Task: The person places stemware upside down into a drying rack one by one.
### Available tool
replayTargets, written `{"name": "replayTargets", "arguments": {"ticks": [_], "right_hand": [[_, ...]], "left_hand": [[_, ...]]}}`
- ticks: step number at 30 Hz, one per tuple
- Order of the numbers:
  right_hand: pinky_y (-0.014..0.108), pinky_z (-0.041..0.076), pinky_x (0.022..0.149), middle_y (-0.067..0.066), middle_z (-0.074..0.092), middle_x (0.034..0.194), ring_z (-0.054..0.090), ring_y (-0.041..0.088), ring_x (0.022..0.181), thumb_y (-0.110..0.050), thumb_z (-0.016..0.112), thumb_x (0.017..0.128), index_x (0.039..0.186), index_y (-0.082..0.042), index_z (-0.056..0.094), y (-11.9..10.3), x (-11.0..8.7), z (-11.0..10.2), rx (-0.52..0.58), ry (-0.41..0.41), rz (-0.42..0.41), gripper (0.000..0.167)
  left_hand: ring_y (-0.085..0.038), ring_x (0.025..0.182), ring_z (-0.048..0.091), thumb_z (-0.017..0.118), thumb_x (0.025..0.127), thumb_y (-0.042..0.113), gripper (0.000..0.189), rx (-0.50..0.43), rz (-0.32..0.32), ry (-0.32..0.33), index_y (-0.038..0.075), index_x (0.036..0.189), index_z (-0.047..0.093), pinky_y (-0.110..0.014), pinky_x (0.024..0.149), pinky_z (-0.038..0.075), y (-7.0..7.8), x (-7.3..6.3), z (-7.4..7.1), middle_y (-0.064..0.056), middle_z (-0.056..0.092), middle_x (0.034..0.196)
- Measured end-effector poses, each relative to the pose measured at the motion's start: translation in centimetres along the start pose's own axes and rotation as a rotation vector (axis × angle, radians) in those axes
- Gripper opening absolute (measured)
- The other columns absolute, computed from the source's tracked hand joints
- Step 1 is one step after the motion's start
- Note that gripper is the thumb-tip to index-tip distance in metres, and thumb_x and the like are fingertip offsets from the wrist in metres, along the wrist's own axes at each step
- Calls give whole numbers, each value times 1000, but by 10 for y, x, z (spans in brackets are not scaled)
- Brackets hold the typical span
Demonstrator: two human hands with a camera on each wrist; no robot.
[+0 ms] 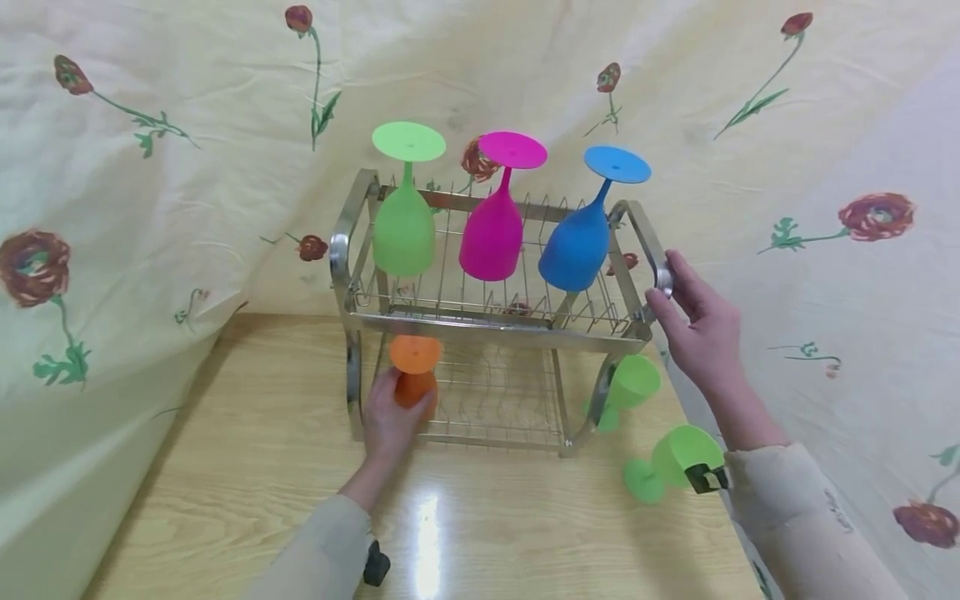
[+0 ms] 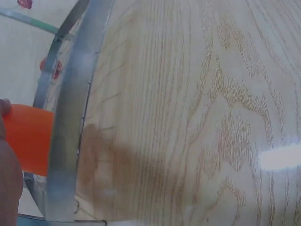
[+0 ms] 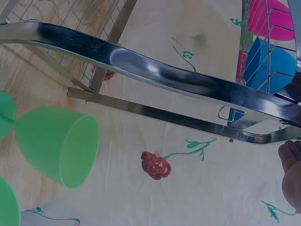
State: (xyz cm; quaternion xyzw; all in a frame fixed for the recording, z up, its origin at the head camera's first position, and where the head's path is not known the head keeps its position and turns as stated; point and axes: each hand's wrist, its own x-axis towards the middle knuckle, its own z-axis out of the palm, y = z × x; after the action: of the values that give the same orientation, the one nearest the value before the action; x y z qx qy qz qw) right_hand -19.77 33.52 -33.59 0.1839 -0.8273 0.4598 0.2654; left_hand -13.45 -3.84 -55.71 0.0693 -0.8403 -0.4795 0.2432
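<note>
My left hand (image 1: 392, 417) grips the bowl of an orange wine glass (image 1: 415, 392) turned upside down, its round foot up, at the left end of the lower rack shelf. In the left wrist view the orange glass (image 2: 30, 139) shows just behind the metal front rail (image 2: 70, 113). My right hand (image 1: 705, 329) holds the right upper side frame of the two-tier metal dish rack (image 1: 495, 331), thumb in front and fingers behind. On the top shelf stand a green glass (image 1: 405, 229), a magenta glass (image 1: 492, 233) and a blue glass (image 1: 576, 246), all upside down.
Two green glasses lie on their sides on the wooden table (image 1: 510, 525) right of the rack: a nearer one (image 1: 678, 454) by the right sleeve and a farther one (image 1: 633, 382) behind the rack's leg. Flower-printed cloth (image 1: 187, 108) hangs around the table's back and sides.
</note>
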Motion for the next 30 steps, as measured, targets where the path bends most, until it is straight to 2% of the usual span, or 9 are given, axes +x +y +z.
{"name": "replayTargets", "arguments": {"ticks": [9,17,30], "right_hand": [[14,51,103,24,61,148,63,-11,116,10,68,99,152,-1,55,0,0,7,21,27,26,56],[14,52,102,25,61,147,65,-9,115,11,67,99,150,-1,56,3,0,6,26,58,14,54],[14,53,102,22,61,148,65,-8,115,8,67,100,151,-3,56,1,0,6,29,64,40,53]], "left_hand": [[-37,132,60,91,85,15,64,-7,-103,-45,11,143,63,-58,114,48,-16,1,2,-11,66,141],[-37,127,63,94,83,17,60,3,-73,-16,10,136,67,-59,108,53,-16,-7,0,-12,69,133],[-38,129,63,95,82,18,67,-15,-53,0,9,142,65,-60,109,53,-15,-21,-3,-13,69,137]]}}
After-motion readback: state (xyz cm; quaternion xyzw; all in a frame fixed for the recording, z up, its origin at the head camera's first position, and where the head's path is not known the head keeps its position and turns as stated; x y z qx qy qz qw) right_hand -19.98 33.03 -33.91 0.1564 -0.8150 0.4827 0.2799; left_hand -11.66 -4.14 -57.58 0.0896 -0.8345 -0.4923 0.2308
